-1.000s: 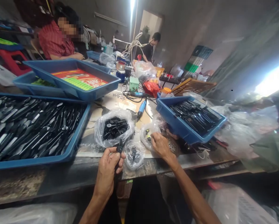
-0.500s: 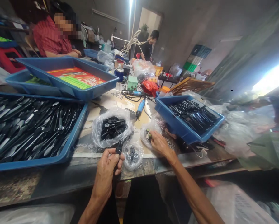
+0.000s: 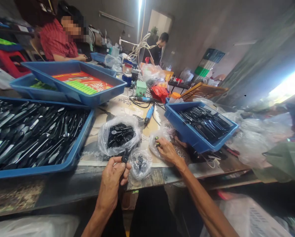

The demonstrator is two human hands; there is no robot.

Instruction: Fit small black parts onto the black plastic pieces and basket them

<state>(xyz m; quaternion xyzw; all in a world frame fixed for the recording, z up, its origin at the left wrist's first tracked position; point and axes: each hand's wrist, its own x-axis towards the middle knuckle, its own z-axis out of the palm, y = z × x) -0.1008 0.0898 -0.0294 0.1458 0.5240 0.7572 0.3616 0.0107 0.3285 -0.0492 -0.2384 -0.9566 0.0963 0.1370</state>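
Observation:
Near the table's front edge, my left hand (image 3: 110, 181) is closed around a small black plastic part with a round end (image 3: 125, 158), pinching it between thumb and fingers. My right hand (image 3: 168, 151) reaches into a small clear plastic bag (image 3: 151, 144) of small yellow-green and dark pieces. Its fingers are drawn together, and what they grip, if anything, is too small to make out. Beyond my left hand lies a larger clear bag (image 3: 102, 141) of black plastic parts (image 3: 120, 135). Between the hands is another small clear bag (image 3: 147, 166) with small dark pieces.
A blue tray (image 3: 82, 144) of long black pieces stands left, another blue tray (image 3: 187, 131) right. Stacked blue trays (image 3: 93, 98) are behind. A blue electric screwdriver (image 3: 149, 113) lies near a green box (image 3: 141, 88). Small metal pieces (image 3: 179, 151) lie beside my right wrist. Two people sit farther back.
The view has shifted slightly. My right hand's fingers have moved a little within the small bag. My left hand keeps hold of the black plastic part.

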